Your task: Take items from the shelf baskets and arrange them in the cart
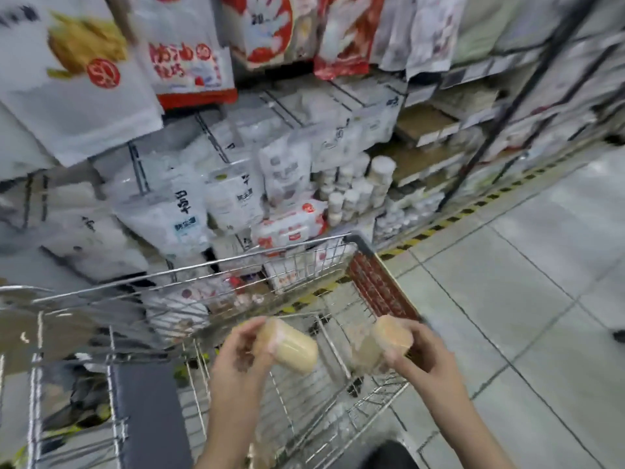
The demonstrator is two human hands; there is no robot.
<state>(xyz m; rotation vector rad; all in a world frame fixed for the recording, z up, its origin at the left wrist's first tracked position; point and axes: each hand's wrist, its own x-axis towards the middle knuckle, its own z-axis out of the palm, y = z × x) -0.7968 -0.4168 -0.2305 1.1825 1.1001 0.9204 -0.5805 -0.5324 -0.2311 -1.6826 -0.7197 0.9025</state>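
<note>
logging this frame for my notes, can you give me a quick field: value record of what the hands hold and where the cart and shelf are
left hand: left hand grips a beige cylindrical pack over the cart
right hand: right hand grips a second beige pack near the cart's right side
cart: wire cart below the hands, some packaged goods at its far end
shelf: shelf beyond the cart, stocked with white packs and tubs
floor: grey tiled floor at right with a yellow-black stripe along the shelf base
image quality: blurred, labels unreadable

hanging white-red bag (189, 52): "防油" | hanging red-white pack (269, 27): "20" | rest blurred, unreadable
</note>
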